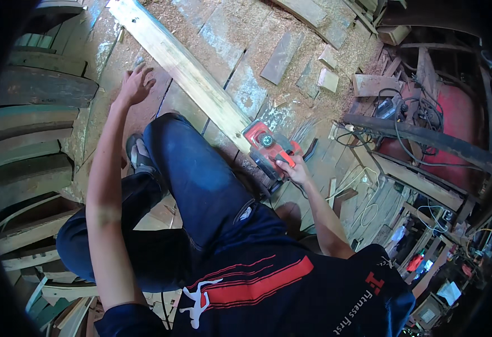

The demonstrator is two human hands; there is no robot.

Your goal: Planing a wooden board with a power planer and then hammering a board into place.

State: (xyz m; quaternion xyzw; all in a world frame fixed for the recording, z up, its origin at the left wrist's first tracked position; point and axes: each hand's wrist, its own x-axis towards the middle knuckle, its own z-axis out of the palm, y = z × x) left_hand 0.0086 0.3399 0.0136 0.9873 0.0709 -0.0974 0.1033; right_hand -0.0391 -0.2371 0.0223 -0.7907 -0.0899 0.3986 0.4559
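A long pale wooden board [192,78] lies slantwise over the floor, from the far left toward my right side. At its near end sits a red and black electric hand planer [265,140] with a round knob on top. My right hand [295,168] is wrapped round the planer's rear handle. Left of the board, my left hand [137,84] hangs in the air with its fingers apart and slightly bent, holding nothing. It is nearest the board's left edge, not touching it. The planer's body hides the near end of the board.
Curved timber pieces [38,118] are stacked along the left. Wood offcuts [282,56] and shavings lie beyond the board. At the right, a tangle of black cable [426,121] rests near a red panel [459,123]; a pale cord [367,191] loops over the floor. My bent knee is beside the board.
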